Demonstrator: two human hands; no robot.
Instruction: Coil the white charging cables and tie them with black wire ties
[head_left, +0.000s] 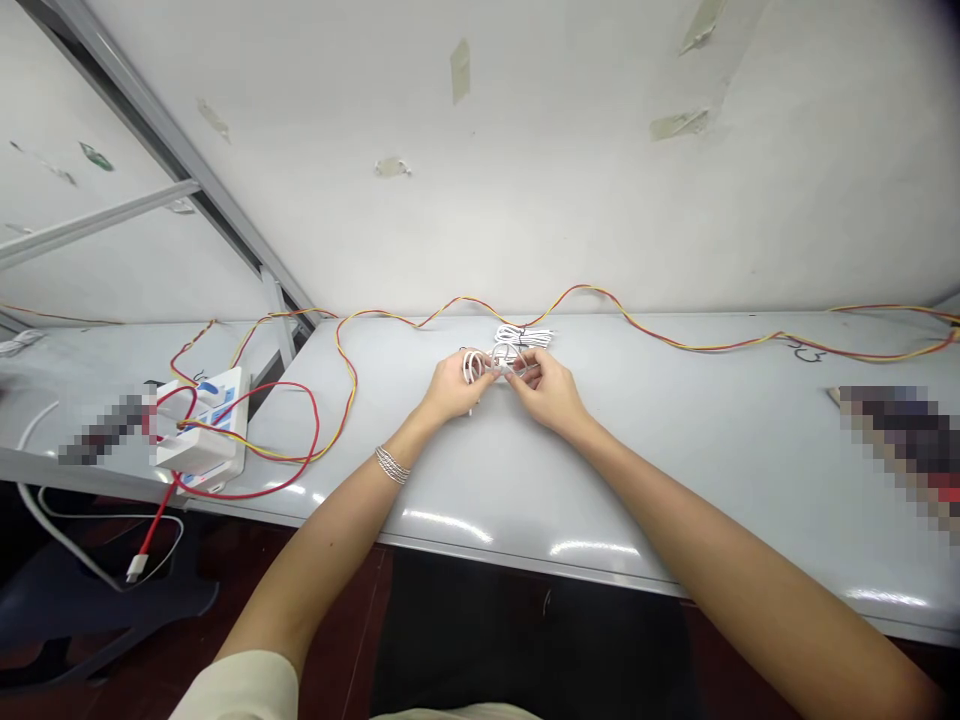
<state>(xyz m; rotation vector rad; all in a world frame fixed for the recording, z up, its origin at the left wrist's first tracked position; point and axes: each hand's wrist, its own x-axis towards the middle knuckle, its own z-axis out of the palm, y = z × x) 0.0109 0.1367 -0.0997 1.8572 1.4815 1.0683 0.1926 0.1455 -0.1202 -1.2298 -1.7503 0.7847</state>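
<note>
Both hands meet over the middle of the grey table (465, 470). My left hand (452, 388) is closed around a coiled white cable (472, 366), whose loops stick out past the fingers. My right hand (547, 388) pinches part of the same cable between thumb and fingers, its tip almost touching my left thumb. A loop of the cable arches up between the two hands. Just behind them a bundled white cable (525, 336) lies on the table, tied with something dark round its middle.
A thin red and yellow wire (345, 350) winds along the wall's base. At left, a white power strip (238, 425) carries plugs and a red cable (315, 425). A blurred flat object (892, 440) lies at right. A metal frame (172, 165) rises at left.
</note>
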